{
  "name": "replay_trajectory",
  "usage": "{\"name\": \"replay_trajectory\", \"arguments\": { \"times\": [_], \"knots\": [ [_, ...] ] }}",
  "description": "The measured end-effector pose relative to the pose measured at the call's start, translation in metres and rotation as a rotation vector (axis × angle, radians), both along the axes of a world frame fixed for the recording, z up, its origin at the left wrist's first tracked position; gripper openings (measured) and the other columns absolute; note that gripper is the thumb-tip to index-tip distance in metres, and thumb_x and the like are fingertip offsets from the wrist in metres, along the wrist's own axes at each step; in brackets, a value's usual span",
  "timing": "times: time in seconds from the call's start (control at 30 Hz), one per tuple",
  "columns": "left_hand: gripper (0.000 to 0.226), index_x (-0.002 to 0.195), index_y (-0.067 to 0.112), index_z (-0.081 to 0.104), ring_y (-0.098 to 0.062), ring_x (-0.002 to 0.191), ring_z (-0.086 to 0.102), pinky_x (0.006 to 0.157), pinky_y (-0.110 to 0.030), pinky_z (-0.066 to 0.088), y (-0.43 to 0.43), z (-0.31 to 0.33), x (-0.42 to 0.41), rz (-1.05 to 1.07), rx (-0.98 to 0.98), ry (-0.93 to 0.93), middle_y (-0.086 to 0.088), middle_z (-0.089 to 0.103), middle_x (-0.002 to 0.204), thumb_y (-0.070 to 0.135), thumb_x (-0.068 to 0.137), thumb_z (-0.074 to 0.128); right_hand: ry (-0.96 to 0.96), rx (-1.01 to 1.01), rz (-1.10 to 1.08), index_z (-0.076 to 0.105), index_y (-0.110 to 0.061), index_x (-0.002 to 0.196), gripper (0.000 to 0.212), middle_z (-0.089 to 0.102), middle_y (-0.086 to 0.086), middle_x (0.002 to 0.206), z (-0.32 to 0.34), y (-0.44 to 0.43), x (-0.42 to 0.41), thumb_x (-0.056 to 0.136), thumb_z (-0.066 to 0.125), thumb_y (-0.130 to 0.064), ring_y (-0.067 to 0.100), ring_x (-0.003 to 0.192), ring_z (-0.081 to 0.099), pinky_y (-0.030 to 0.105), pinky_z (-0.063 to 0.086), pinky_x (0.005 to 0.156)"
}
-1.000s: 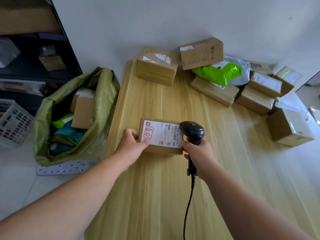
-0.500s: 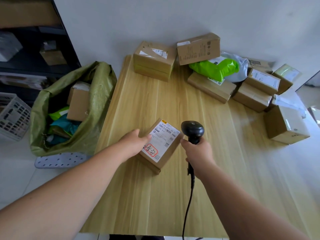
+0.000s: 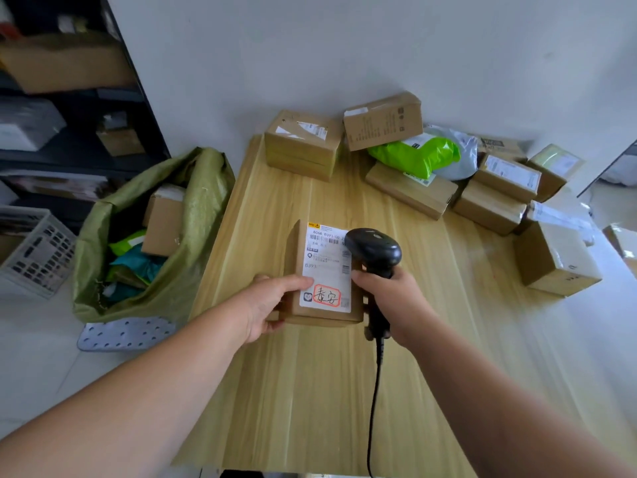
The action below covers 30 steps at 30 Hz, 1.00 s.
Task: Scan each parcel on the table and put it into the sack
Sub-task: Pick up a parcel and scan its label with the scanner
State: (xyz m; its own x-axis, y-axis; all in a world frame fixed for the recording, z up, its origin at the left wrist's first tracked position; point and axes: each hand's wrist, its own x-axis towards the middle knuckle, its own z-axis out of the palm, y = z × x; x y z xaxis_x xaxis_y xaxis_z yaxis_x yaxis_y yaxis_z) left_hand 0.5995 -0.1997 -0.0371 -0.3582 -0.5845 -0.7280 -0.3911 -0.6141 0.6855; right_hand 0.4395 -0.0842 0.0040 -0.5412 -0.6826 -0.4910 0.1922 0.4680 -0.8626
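A small cardboard parcel (image 3: 324,270) with a white shipping label and a red-circled handwritten mark is lifted off the wooden table (image 3: 310,391), its label facing me. My left hand (image 3: 272,301) grips its lower left edge, thumb on the label. My right hand (image 3: 393,301) holds the black barcode scanner (image 3: 374,251) by its handle, the scanner's head covering the label's upper right corner. The green woven sack (image 3: 193,243) stands open on the floor left of the table, with a cardboard box and coloured mailers inside.
Several cardboard boxes (image 3: 305,146) and a bright green mailer (image 3: 417,158) are piled along the table's far and right edges. The scanner's cable (image 3: 374,408) runs down over the table's near edge. A white crate (image 3: 38,250) and dark shelving (image 3: 69,98) stand at the left.
My left hand has turned the parcel until the label stands lengthwise and raised it toward me. The scanner head now overlaps the label's corner.
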Motion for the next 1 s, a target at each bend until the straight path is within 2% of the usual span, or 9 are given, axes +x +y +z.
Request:
{"name": "replay_trajectory", "arguments": {
  "times": [0.07,0.1,0.2,0.27,0.4,0.53,0.73,0.87,1.0],
  "knots": [
    [0.066,0.126,0.014,0.041,-0.019,0.093,0.063,0.069,-0.033,0.047,-0.005,0.016,0.007,0.028,-0.055,0.000,-0.008,0.068,0.106,0.025,0.073,0.080,0.043,0.001,0.063,0.062,-0.021,0.100,0.016,0.073,0.004,0.100,0.017,-0.004,-0.003,0.089,0.072,-0.028,0.024,0.087,0.069,0.043,0.056,0.076],
    [0.071,0.129,0.014,0.038,-0.020,0.097,0.062,0.071,-0.034,0.048,-0.009,0.024,0.012,0.035,-0.091,0.000,-0.009,0.066,0.111,0.023,0.073,0.081,0.056,-0.002,0.094,0.062,-0.021,0.101,0.020,0.072,0.005,0.098,0.027,-0.005,-0.003,0.088,0.072,-0.032,0.024,0.085,0.069,0.043,0.055,0.079],
    [0.098,0.143,0.016,0.029,-0.022,0.112,0.057,0.094,-0.040,0.045,-0.022,0.044,0.032,0.078,-0.221,-0.042,-0.007,0.059,0.127,0.024,0.064,0.086,-0.004,-0.041,0.156,0.059,-0.019,0.100,0.023,0.064,0.009,0.078,0.058,-0.011,0.001,0.090,0.070,-0.036,0.023,0.064,0.058,0.040,0.049,0.065],
    [0.095,0.142,0.014,0.031,-0.023,0.112,0.058,0.101,-0.040,0.042,-0.031,0.057,0.050,0.128,-0.272,-0.061,-0.007,0.060,0.126,0.021,0.065,0.086,-0.069,-0.043,0.206,0.057,-0.018,0.100,0.024,0.059,0.007,0.068,0.079,-0.015,0.008,0.090,0.069,-0.036,0.021,0.056,0.052,0.035,0.046,0.059],
    [0.089,0.123,0.015,0.043,-0.023,0.105,0.062,0.098,-0.041,0.047,-0.046,0.075,0.087,0.204,-0.316,-0.106,-0.005,0.065,0.118,0.028,0.049,0.090,-0.159,-0.023,0.373,0.056,-0.010,0.099,0.030,0.057,0.004,0.062,0.117,-0.028,0.032,0.091,0.067,-0.036,0.018,0.052,0.051,0.029,0.046,0.054],
    [0.063,0.124,0.012,0.042,-0.021,0.096,0.058,0.079,-0.031,0.044,-0.055,0.087,0.117,0.270,-0.364,-0.108,-0.006,0.061,0.112,0.012,0.074,0.080,-0.155,-0.026,0.470,0.054,-0.010,0.087,0.031,0.056,0.003,0.061,0.138,-0.045,0.061,0.091,0.066,-0.038,0.018,0.052,0.050,0.028,0.046,0.053],
    [0.062,0.126,0.014,0.051,-0.023,0.097,0.065,0.080,-0.036,0.050,-0.082,0.085,0.162,0.274,-0.371,-0.121,-0.005,0.070,0.108,0.014,0.073,0.081,-0.142,-0.017,0.528,0.050,-0.012,0.079,0.032,0.054,0.003,0.060,0.151,-0.075,0.100,0.092,0.064,-0.038,0.017,0.050,0.049,0.027,0.045,0.053],
    [0.064,0.125,0.014,0.052,-0.024,0.098,0.066,0.094,-0.045,0.051,-0.106,0.080,0.189,0.280,-0.363,-0.126,-0.003,0.070,0.106,0.015,0.069,0.083,-0.128,-0.003,0.539,0.051,-0.010,0.083,0.032,0.053,0.003,0.062,0.154,-0.101,0.125,0.092,0.064,-0.038,0.017,0.049,0.049,0.027,0.046,0.051],
    [0.068,0.129,0.017,0.051,-0.022,0.102,0.064,0.095,-0.043,0.050,-0.133,0.073,0.212,0.250,-0.337,-0.118,-0.002,0.069,0.109,0.014,0.069,0.084,-0.123,0.009,0.540,0.050,-0.010,0.082,0.031,0.052,0.004,0.061,0.155,-0.131,0.151,0.093,0.063,-0.036,0.017,0.050,0.047,0.027,0.044,0.051]
  ]
}}
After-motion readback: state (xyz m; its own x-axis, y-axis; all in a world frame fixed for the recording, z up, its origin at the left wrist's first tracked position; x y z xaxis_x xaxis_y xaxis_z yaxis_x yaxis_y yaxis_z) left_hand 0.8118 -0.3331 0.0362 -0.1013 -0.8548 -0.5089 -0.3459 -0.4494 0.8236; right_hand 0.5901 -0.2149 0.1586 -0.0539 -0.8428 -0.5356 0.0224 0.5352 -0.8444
